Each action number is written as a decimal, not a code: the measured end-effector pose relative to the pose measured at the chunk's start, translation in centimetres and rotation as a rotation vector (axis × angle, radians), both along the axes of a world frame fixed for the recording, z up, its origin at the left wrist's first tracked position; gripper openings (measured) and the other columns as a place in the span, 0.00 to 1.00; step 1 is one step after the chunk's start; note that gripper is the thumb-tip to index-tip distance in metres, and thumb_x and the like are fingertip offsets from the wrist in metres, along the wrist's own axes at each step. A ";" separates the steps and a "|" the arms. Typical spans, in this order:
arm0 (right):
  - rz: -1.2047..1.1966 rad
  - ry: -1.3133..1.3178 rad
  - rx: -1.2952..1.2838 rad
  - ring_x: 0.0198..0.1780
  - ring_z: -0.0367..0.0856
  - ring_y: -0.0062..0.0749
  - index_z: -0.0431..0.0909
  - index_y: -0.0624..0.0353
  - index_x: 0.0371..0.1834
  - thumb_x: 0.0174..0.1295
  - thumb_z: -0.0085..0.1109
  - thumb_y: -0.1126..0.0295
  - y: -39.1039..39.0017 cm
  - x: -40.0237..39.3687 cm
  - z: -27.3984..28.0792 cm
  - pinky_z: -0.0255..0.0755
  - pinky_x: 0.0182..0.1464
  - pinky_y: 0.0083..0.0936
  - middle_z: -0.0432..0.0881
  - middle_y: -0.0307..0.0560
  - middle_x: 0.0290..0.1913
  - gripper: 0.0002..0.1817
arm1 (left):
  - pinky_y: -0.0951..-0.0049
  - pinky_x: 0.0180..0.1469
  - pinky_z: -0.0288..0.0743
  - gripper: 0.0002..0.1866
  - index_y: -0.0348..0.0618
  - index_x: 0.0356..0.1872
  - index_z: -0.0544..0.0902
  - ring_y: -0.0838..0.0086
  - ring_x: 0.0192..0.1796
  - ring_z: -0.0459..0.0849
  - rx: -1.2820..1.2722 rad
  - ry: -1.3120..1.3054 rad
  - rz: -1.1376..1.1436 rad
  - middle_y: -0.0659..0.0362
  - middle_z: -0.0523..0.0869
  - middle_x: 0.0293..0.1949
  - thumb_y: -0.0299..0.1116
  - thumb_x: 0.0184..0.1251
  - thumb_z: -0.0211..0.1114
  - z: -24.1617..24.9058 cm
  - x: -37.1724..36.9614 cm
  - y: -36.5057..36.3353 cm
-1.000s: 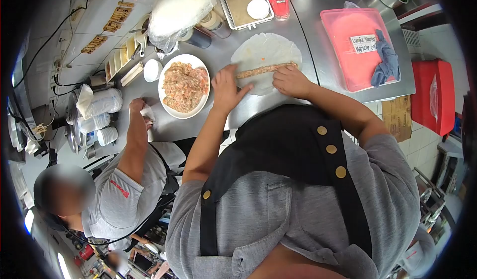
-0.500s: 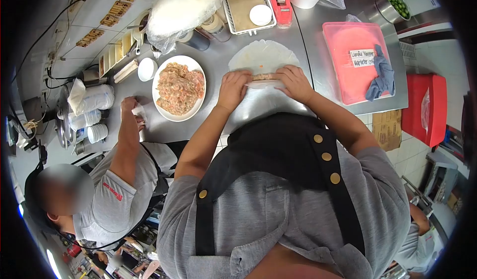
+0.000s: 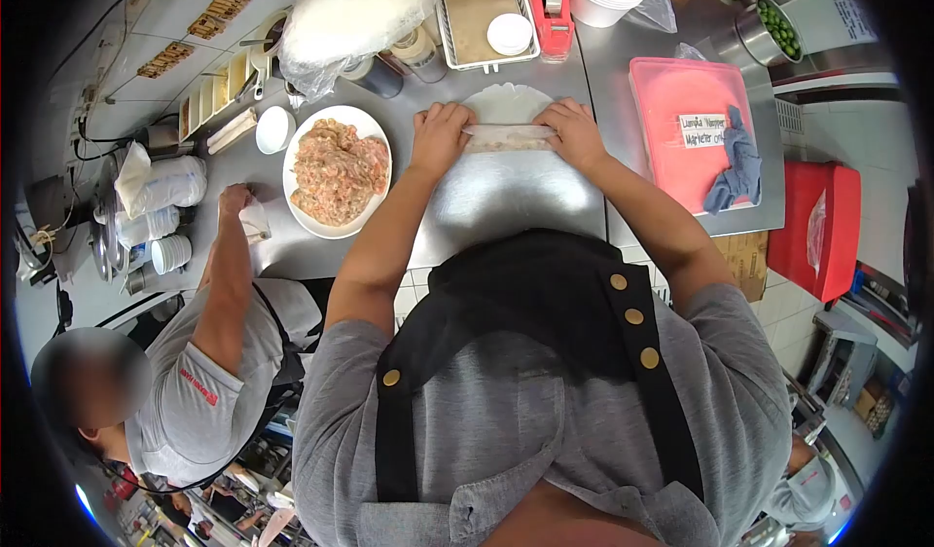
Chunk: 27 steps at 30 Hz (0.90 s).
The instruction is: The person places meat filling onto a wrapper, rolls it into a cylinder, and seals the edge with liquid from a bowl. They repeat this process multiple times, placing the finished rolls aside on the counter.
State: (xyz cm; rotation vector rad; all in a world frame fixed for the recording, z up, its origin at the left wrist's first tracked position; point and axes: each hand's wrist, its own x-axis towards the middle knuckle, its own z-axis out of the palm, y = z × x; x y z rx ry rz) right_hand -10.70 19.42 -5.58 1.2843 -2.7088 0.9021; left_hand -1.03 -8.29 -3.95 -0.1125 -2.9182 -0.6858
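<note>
A translucent lumpia wrapper (image 3: pixel 508 102) lies flat on the steel counter, its near part folded over a line of meat filling (image 3: pixel 511 140). My left hand (image 3: pixel 442 138) is closed on the left end of the folded part, fingers bent at its edge. At the opposite end, my right hand (image 3: pixel 574 134) grips the fold in the same way. The far, rounded part of the wrapper is still spread out beyond both hands. To the left of my left hand stands a white bowl (image 3: pixel 289 181) heaped with raw ground meat mix (image 3: pixel 339 169).
A pink lidded container (image 3: pixel 671 172) labelled for lumpia wrappers, with a blue cloth (image 3: pixel 736 169) on it, sits right. Behind are a white basket (image 3: pixel 491 63), a red tape dispenser (image 3: pixel 556 36) and bottles. A co-worker's hand (image 3: pixel 236 200) works at the left beside a small wrapper.
My hands have folded the wrapper's near edge up over the filling and moved slightly away from me. The filling now shows through the wrapper. The view has shifted a little.
</note>
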 end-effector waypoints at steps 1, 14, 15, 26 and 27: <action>0.000 0.001 0.003 0.57 0.79 0.36 0.85 0.46 0.46 0.53 0.68 0.74 -0.2 -0.2 0.1 0.68 0.58 0.40 0.85 0.34 0.46 0.16 | 0.56 0.60 0.66 0.15 0.52 0.47 0.83 0.61 0.54 0.79 0.001 -0.024 0.022 0.62 0.84 0.46 0.29 0.59 0.74 0.0 -0.2 0.0; 0.010 -0.841 -0.262 0.56 0.85 0.34 0.83 0.57 0.59 0.70 0.66 0.69 -6.1 -5.9 -3.0 0.78 0.58 0.32 0.87 0.47 0.51 0.16 | 0.56 0.59 0.72 0.34 0.46 0.53 0.82 0.56 0.56 0.78 0.104 -0.081 -0.089 0.55 0.80 0.53 0.47 0.44 0.85 1.8 -1.1 10.4; 0.028 -0.999 -0.262 0.56 0.84 0.30 0.83 0.58 0.60 0.73 0.66 0.66 -6.3 -6.4 -3.1 0.77 0.59 0.30 0.87 0.45 0.52 0.16 | 0.56 0.59 0.72 0.34 0.46 0.53 0.82 0.56 0.56 0.78 0.108 -0.080 -0.089 0.55 0.80 0.53 0.47 0.44 0.85 1.5 -1.1 10.6; 0.122 -0.860 -0.041 0.63 0.77 0.40 0.89 0.55 0.57 0.80 0.49 0.41 -7.1 -6.8 -1.0 0.67 0.71 0.33 0.80 0.52 0.57 0.30 | 0.55 0.60 0.74 0.35 0.44 0.55 0.82 0.55 0.57 0.78 0.087 -0.083 -0.125 0.52 0.81 0.52 0.53 0.48 0.82 1.4 -0.6 11.5; 0.119 -0.851 -0.033 0.62 0.77 0.41 0.90 0.55 0.57 0.80 0.48 0.41 -7.1 -6.8 -1.1 0.66 0.71 0.34 0.79 0.52 0.55 0.30 | 0.55 0.60 0.74 0.35 0.44 0.55 0.82 0.55 0.57 0.78 0.088 -0.084 -0.126 0.52 0.81 0.52 0.53 0.48 0.82 1.3 -0.7 11.8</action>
